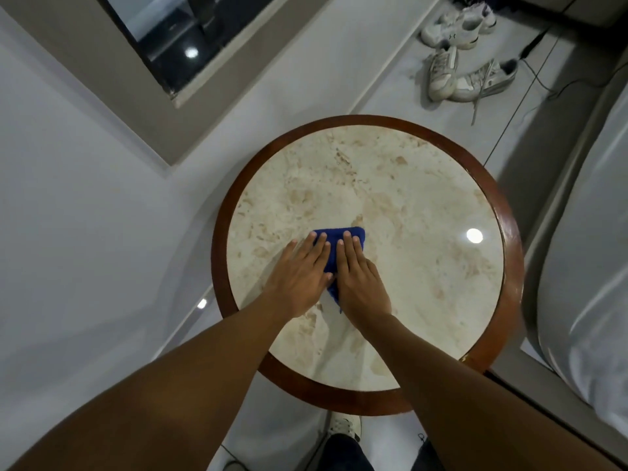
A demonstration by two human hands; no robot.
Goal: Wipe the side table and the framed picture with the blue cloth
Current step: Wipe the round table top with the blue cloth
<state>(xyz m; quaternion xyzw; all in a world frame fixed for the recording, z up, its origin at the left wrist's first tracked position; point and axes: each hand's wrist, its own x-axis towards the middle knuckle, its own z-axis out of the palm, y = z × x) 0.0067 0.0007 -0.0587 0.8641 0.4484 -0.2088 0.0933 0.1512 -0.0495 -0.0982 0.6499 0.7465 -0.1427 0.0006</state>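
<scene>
A round side table with a beige marble top and dark wood rim fills the middle of the view. The blue cloth lies flat on the marble left of centre. My left hand and my right hand both press down on it, fingers straight and pointing away from me, so only the cloth's far edge and a strip between the hands show. The framed picture, with a wide grey frame and dark reflective glass, hangs on the white wall at upper left.
Several white sneakers lie on the floor beyond the table, with a dark cable beside them. A bed with white sheets borders the table on the right. My shoe shows below the table's near edge.
</scene>
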